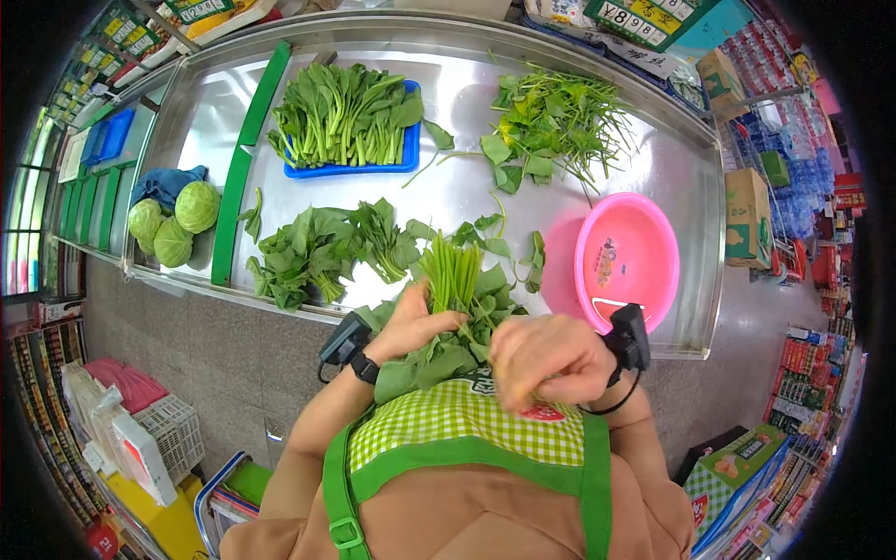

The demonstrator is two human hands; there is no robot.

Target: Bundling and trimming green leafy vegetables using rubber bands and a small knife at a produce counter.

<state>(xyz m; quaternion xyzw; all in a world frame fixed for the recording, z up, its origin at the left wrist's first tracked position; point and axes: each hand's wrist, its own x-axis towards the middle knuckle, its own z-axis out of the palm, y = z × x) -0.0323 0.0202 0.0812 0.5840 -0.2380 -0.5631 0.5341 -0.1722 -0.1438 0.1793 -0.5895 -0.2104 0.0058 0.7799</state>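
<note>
My left hand [406, 327] grips a bunch of leafy greens [451, 276], its cut stems pointing away from me and its leaves spread against my checked apron. My right hand [549, 353], blurred by motion, hovers just right of the bunch with its fingers curled. Whether something thin lies in those fingers cannot be made out. Left of the bunch, bundles of similar greens [308, 248] rest along the near side of a stainless steel display counter [469, 77]. A few loose leafy stems [535, 262] are scattered beyond my right hand.
A pink plastic basin [675, 262] stands at the counter's right end. Farther back are a blue tray [413, 150] stacked with leafy stalks and a loose pile of greens [560, 119]. Green cabbages [197, 206] sit left of a green divider [241, 168]. The counter has raised metal edges.
</note>
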